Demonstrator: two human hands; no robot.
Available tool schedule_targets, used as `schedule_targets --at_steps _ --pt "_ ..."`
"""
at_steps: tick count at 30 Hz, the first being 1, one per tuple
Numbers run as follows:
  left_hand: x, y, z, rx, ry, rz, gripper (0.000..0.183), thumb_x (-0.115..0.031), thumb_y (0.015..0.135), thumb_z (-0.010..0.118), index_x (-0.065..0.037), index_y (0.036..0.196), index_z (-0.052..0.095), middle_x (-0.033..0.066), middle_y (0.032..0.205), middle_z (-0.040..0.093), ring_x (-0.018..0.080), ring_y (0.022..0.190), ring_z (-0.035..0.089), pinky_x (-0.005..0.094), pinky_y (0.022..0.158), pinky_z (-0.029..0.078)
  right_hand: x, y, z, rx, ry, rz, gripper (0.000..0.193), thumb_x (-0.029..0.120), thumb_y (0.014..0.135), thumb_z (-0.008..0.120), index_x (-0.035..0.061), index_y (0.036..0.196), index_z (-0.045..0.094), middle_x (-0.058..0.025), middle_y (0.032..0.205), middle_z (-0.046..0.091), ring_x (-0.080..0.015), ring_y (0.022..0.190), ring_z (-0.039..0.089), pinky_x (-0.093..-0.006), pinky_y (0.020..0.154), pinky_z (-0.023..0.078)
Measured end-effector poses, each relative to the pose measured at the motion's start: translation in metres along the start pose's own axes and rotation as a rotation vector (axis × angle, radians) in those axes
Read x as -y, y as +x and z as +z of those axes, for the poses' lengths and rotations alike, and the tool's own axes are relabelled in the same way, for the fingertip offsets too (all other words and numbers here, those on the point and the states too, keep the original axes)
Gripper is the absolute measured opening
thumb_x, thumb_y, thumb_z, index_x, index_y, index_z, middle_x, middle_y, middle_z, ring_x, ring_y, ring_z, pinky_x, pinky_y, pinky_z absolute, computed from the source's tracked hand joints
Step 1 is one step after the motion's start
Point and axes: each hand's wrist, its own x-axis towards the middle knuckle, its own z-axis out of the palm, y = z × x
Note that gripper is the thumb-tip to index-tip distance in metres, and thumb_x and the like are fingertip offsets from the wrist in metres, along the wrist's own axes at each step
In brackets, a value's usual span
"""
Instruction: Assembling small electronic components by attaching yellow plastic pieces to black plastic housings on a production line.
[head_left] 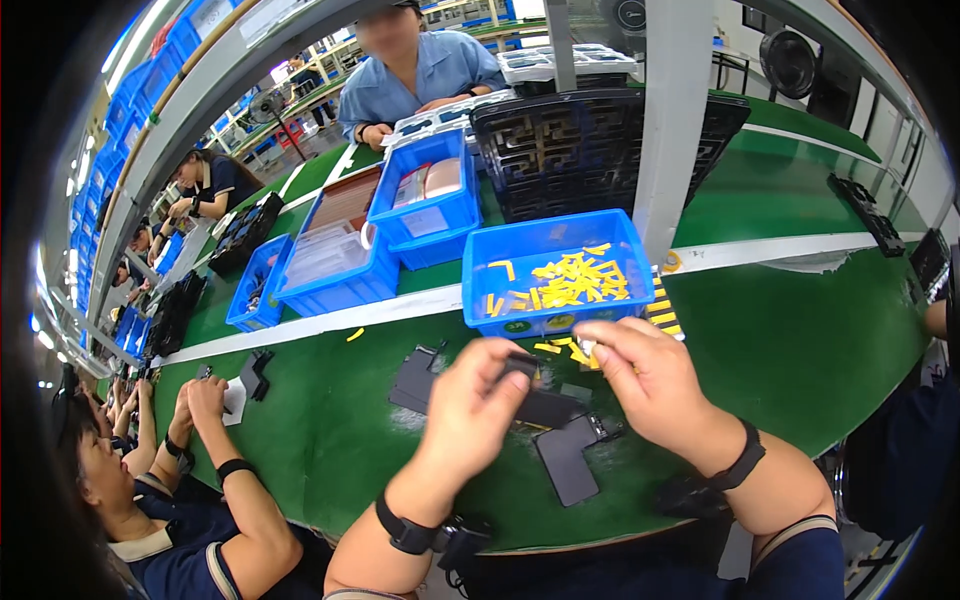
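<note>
Above the green worktop [330, 450], the left hand [468, 412] pinches a flat, dark grey slab [520, 366] between thumb and fingers, near the middle of the person's reach. The right hand [665, 385] has thumb and forefinger pressed together on a small whitish piece [587, 346], too blurred to identify, just before the blue plastic bin [545, 236] of loose yellow strips [575, 280]. The slab looks light, stiff and rather smooth, so it might slip; its edges seem the safest hold, without bending. A matching dark grey L-shaped slab [566, 468] lies below, its small end fittings probably fragile and best left ungripped.
</note>
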Motion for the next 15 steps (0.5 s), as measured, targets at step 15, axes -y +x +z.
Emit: schedule_targets --at_steps 15 --pt "-0.019 0.007 0.004 0.110 0.559 0.326 0.023 -0.002 0.075 0.067 -0.001 0.098 0.061 0.0085 0.084 0.062 0.0157 0.074 0.061 0.0265 0.066 0.049 -0.002 0.002 0.007 0.260 0.113 0.064 0.050 0.009 0.083 0.059 0.0069 0.130 0.040 -0.0161 0.079 0.061 -0.0351 0.074 0.059 -0.0420 0.067 0.046"
